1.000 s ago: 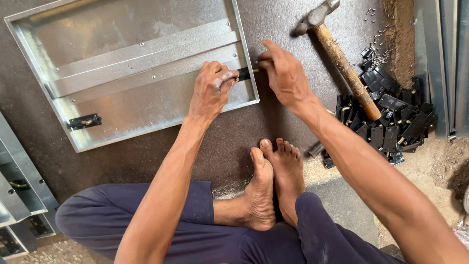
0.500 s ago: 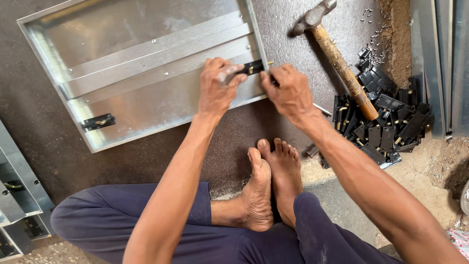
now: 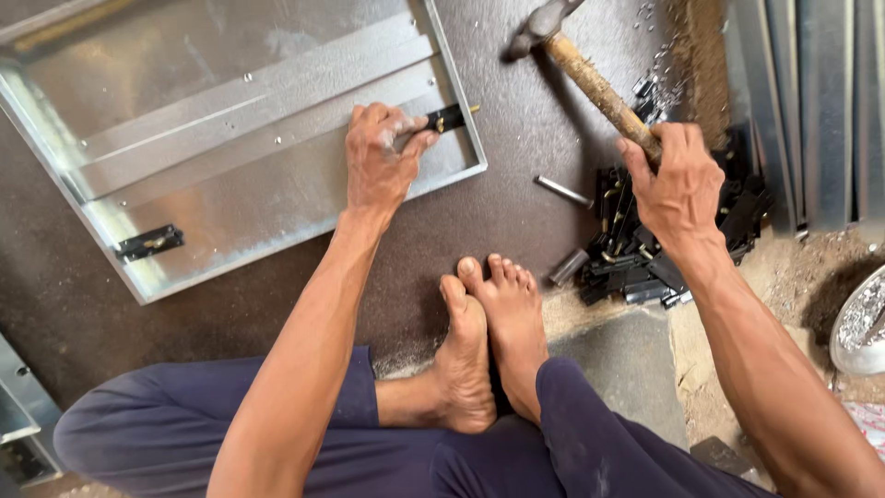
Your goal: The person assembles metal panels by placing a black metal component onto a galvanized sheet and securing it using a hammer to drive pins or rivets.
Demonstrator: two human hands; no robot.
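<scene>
Hammer (image 3: 590,78) in right hand (image 3: 678,184)

so the black hinge piece (image 3: 449,117) sits flat on the right edge of the shallow galvanized metal tray (image 3: 249,138), roughly 1 o'clock from the feet, with a small brass-coloured pin poking out its right end. The tray lies flat on the dark floor, tilted a bit, with raised ribs across it. The hammer (image 3: 590,78) has a worn wooden handle, grey steel head pointing up toward 12 o'clock, lying diagonally
</scene>
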